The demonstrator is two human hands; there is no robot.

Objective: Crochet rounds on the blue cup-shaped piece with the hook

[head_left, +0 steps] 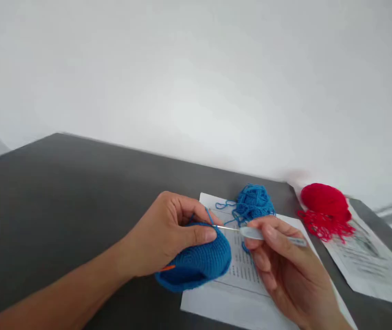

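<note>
My left hand [171, 229] pinches the upper edge of a blue crocheted piece [203, 259], a rounded, hollow shape whose opening faces down and toward me. An orange marker [167, 267] sticks out of the piece below my left thumb. In my right hand [285, 266] is a crochet hook [253, 233] with a pale handle, gripped between thumb and fingers. Its thin metal shaft reaches left to the edge of the piece, where a strand of blue yarn loops up by my left fingertips. The hook's very tip is hard to make out.
A loose blue yarn ball [253, 201] lies behind my hands on printed paper sheets [216, 302]. Farther right, a red yarn ball [324, 201] with tangled strands rests on another printed sheet [371, 266]. The dark grey table [62, 197] meets a white wall [182, 82] at the back.
</note>
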